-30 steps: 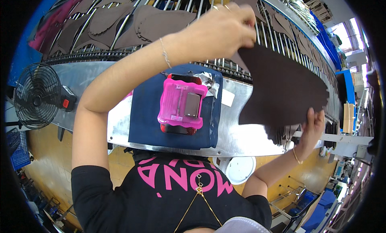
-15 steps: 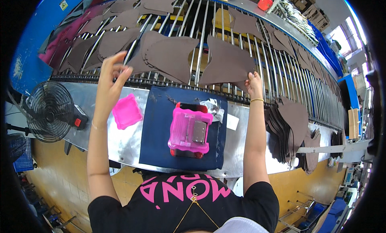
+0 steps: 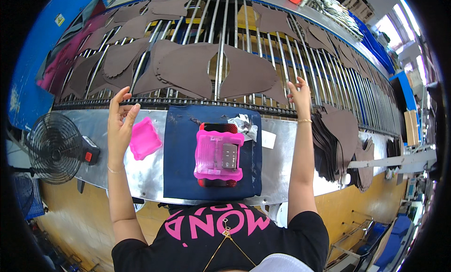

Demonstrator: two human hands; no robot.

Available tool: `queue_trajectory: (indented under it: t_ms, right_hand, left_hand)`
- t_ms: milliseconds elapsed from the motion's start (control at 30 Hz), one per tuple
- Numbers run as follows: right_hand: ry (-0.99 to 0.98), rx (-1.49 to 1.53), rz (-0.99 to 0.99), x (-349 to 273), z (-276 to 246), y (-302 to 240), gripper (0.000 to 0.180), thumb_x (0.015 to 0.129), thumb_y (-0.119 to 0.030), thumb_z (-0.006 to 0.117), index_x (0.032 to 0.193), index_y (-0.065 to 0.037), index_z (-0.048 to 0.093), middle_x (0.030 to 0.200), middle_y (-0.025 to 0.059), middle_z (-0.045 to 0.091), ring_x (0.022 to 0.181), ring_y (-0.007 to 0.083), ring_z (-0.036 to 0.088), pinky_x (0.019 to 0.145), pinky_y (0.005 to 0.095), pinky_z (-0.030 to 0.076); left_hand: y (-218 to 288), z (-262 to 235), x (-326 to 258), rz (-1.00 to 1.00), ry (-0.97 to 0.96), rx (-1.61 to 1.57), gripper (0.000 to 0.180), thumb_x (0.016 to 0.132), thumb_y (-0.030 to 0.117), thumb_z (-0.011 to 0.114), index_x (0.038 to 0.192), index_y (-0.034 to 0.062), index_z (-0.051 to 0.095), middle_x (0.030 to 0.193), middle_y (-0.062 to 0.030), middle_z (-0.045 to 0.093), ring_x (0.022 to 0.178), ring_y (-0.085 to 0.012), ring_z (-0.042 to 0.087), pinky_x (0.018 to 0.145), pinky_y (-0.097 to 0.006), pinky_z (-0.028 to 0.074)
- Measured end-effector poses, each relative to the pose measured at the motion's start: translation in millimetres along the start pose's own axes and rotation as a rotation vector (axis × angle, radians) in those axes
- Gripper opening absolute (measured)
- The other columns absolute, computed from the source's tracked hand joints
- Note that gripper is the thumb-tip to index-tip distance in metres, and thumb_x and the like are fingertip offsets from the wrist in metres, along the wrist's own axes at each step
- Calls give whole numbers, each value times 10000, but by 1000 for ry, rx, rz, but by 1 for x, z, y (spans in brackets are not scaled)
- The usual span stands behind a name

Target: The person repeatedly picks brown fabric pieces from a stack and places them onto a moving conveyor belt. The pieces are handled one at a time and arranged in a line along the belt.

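My left hand (image 3: 121, 124) is raised over the near edge of a rack of metal bars (image 3: 217, 42), its fingers apart and nothing in them. A pink tray (image 3: 144, 139) is nearest to it, on the metal table. Off to the right, my right hand (image 3: 300, 94) is also empty with its fingers spread, beside the end of a flat brown cut piece (image 3: 250, 74). That piece lies across the bars. To its left, more brown pieces (image 3: 188, 68) overlap one another, with notched edges on some.
A pink device with a grey panel (image 3: 229, 155) stands on a dark blue mat (image 3: 181, 164). At the right is a stack of brown pieces (image 3: 340, 136), near a pale bar (image 3: 394, 160). A black fan (image 3: 54, 147) stands at the left end of the table (image 3: 277, 166).
My right hand has let go of the brown piece, which now rests flat on the bars. My left hand has come down nearer to me. The whole view has shifted slightly.
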State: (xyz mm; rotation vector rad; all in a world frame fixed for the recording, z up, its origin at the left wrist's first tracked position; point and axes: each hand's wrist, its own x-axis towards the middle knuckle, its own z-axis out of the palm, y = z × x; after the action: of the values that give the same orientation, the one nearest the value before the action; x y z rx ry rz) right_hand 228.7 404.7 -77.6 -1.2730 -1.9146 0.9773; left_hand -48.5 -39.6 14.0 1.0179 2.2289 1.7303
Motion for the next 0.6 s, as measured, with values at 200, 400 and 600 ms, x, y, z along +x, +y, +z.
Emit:
queue_trajectory:
  t_ms: [200, 400, 600]
  right_hand:
    - [535, -503, -172, -75, -159, -12, 271, 834, -248, 672, 1019, -49, 677, 988, 121, 647, 886, 222, 596, 804, 346, 466]
    - [492, -1042, 531, -128, -271, 113, 609, 798, -545, 627, 1030, 18, 646, 1034, 257, 617, 996, 391, 599, 826, 451, 489]
    - [646, -1035, 514, -143, -240, 77, 571, 779, -483, 678, 1079, -1, 621, 1117, 215, 590, 1047, 395, 576, 845, 480, 491]
  left_hand:
    - [5, 19, 3, -7, -60, -11, 457, 896, 99, 608, 1327, 97, 456, 1214, -67, 505, 821, -74, 558, 714, -213, 432]
    - [6, 41, 8, -16, -154, -70, 482, 894, 69, 603, 1345, 96, 433, 1234, -64, 495, 847, -68, 544, 792, -217, 426]
    - [1, 48, 6, -2, -196, -96, 486, 906, 76, 596, 1359, 91, 420, 1240, -65, 501, 848, -69, 546, 793, -221, 424]
